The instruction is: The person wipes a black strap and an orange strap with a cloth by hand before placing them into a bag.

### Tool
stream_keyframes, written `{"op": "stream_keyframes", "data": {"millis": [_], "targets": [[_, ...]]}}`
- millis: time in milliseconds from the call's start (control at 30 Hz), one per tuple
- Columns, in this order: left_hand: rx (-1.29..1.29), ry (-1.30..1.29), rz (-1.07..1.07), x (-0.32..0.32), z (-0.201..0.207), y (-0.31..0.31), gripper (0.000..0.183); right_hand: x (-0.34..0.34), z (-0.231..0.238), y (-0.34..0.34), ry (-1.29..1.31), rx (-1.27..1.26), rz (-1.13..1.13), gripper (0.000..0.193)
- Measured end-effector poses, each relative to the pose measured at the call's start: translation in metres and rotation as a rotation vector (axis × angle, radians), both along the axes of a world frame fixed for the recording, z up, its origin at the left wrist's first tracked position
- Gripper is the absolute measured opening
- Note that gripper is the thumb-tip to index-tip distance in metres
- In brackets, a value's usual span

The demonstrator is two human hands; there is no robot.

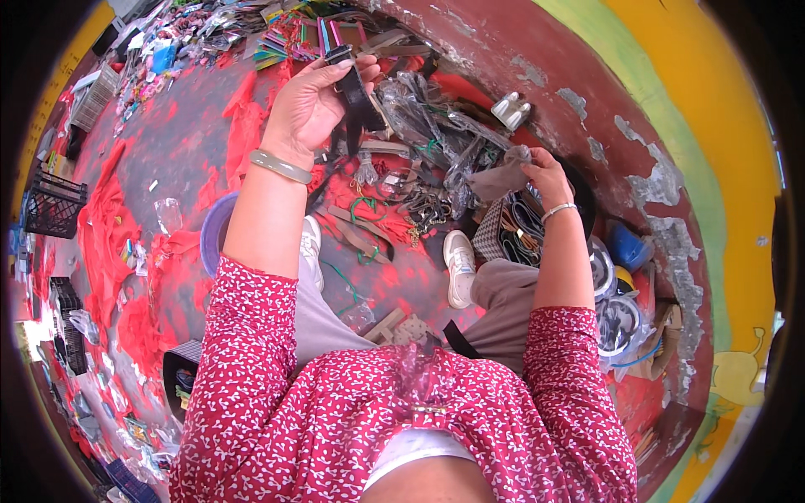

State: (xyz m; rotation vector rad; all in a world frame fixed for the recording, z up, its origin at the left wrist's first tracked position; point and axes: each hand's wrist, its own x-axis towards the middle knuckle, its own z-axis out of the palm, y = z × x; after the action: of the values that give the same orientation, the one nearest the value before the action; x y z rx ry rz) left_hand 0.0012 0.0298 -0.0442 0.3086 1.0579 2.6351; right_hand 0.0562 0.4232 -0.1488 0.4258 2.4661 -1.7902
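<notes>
My left hand (312,107) is raised, its fingers and thumb closed around a black belt (360,102) with a dark buckle at the top; the strap hangs down in a loop. My right hand (548,178) pinches a crumpled, see-through greyish plastic bag (501,179). Beneath and between the hands lies a heap of belts in clear plastic wrapping (415,109). Below my right hand stands a checked box (495,233) with coiled dark belts in it. Several brown straps (359,233) lie on the floor near my feet.
A peeling red wall (553,63) closes off the right side. A purple basin (215,235) stands by my left forearm. Plastic-wrapped round goods (619,327) and a blue item (629,247) sit at right. Red cloth (109,218) and a black crate (55,204) lie left.
</notes>
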Motion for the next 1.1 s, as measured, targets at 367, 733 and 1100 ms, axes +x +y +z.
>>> {"op": "stream_keyframes", "data": {"millis": [367,733,1100], "targets": [[0.005,-0.042,0.022,0.003,-0.006,-0.007,0.027,0.038,-0.09,0.043,-0.923,0.641,0.191,0.02],[-0.206,0.06,-0.057,0.015,0.012,0.019,0.025,-0.006,-0.013,-0.049,0.046,0.293,0.303,0.067],[-0.198,0.169,-0.077,0.031,0.023,0.04,0.024,-0.014,0.081,-0.193,0.393,-0.788,0.626,0.082]]}}
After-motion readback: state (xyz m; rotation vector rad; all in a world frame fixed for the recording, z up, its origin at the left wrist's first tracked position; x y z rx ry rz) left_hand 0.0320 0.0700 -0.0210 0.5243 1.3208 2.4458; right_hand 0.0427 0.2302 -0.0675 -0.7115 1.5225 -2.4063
